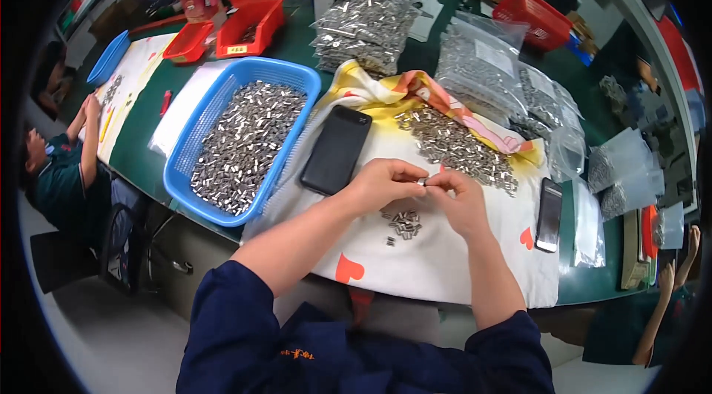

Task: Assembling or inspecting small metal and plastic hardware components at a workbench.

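Over a white cloth (445,275) with red hearts, my left hand (386,185) and my right hand (460,197) meet fingertip to fingertip. Pinched between them is a small shiny metal cylinder (423,181), mostly covered by the fingers. Just below my hands lies a small pile of metal cylinders (406,224), with a few set apart at its lower left. Beyond my hands spreads a larger heap of the same metal cylinders (460,148), bordered by the cloth's bunched yellow and orange edge.
A blue basket (172,164) full of metal cylinders stands left, beside a black phone (337,149). Another phone (549,214) lies right. Bags of cylinders (363,27) and red bins (251,30) stand farther back. Co-workers sit left, right and across the green table (593,275).
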